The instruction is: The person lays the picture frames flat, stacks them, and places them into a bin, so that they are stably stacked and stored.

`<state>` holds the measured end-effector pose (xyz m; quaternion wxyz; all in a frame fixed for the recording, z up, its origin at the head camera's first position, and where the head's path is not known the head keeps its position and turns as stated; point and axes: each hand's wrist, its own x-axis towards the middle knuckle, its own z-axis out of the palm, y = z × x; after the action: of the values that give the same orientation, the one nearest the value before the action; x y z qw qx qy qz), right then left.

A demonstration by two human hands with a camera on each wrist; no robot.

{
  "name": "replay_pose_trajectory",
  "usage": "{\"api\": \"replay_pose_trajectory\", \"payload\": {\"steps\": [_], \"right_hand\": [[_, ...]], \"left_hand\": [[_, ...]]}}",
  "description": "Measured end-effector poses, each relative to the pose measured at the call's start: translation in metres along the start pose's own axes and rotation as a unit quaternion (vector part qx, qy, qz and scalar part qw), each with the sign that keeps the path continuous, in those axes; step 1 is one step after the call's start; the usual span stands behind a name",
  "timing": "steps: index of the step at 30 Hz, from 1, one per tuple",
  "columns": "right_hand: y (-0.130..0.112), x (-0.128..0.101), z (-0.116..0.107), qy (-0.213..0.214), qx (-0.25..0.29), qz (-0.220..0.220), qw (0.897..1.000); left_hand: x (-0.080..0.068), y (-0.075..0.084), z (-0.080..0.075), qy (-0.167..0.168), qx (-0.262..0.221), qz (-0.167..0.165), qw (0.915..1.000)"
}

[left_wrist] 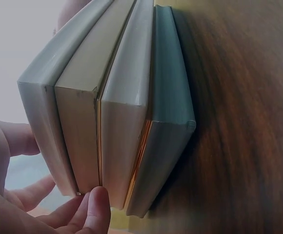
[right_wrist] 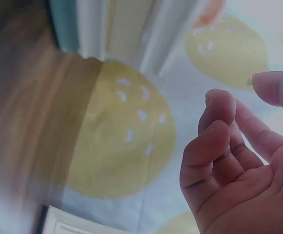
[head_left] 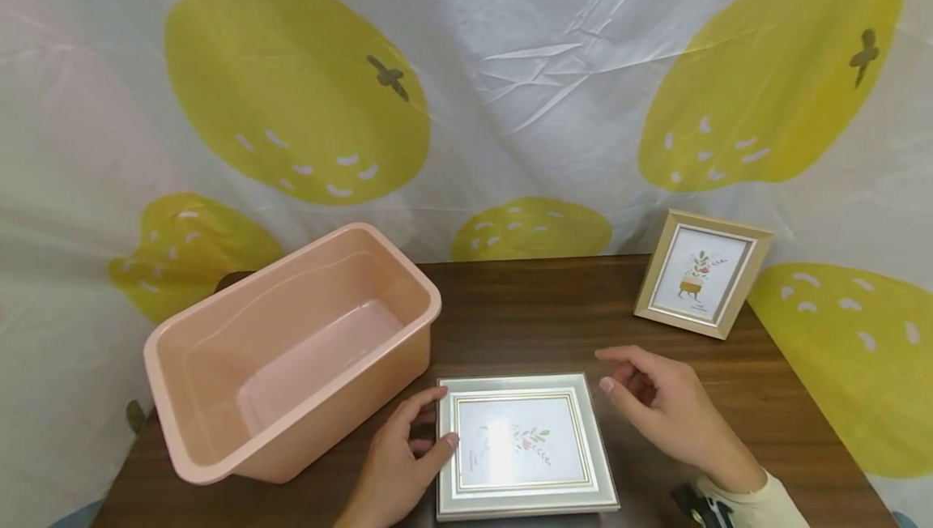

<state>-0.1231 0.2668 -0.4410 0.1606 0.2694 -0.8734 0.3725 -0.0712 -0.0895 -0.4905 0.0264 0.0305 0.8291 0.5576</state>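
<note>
In front of me lies a stack of several picture frames [left_wrist: 124, 122], with pale, beige and blue-green sides showing in the left wrist view. The top picture frame [head_left: 532, 504] is silvery, with a gold inner line and a flower print partly washed out by glare. My left hand [head_left: 401, 451] grips the stack's left side, thumb over the top frame's edge and other fingers bent against the sides. To the right of the stack hovers my right hand [head_left: 659, 406], fingers loosely curled and holding nothing. In the right wrist view its fingers [right_wrist: 207, 146] are apart from the stack.
A pink plastic bin [head_left: 350, 390] stands on the left, its visible inside bare. At the back right a gold picture frame [head_left: 703, 277] with a plant print stands propped up. Behind the dark wooden table [head_left: 539, 309] hangs a fruit-patterned cloth [head_left: 525, 131].
</note>
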Motion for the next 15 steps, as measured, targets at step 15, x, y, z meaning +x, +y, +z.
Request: {"api": "replay_pose_trajectory", "payload": {"steps": [15], "right_hand": [[0.011, 0.026, -0.041, 0.043, -0.01, 0.037, 0.998]], "left_hand": [[0.001, 0.0, -0.001, -0.012, -0.003, -0.003, 0.9999]]}}
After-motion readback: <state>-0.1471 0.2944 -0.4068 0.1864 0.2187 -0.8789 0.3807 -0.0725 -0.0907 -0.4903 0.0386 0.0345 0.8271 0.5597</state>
